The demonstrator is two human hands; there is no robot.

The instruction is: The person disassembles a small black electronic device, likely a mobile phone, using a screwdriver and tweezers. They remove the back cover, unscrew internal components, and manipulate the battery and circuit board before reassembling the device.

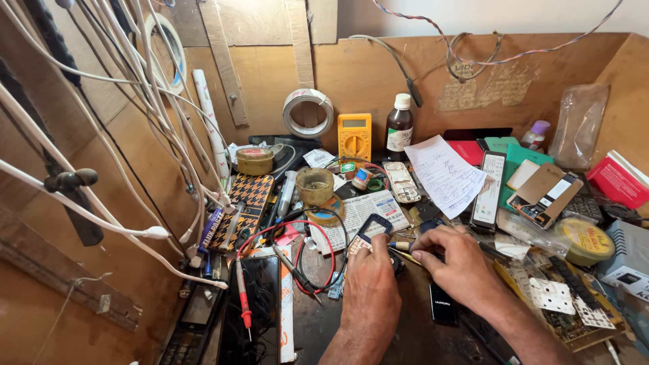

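- My left hand (368,284) pins the small phone (370,230); fingers hidden, grip unclear.
- My right hand (460,260) pinches a screwdriver (400,247).
- A slip risks scratching the screen.

A dark workbench (405,338) carries a yellow multimeter (354,136), brown bottle (399,128), tape roll (585,240) and black phone (260,304).

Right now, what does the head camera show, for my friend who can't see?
Two hands meet over a cluttered repair bench: the left hand and right hand work on a small part. Around them lie a yellow multimeter, red probe and brown bottle.
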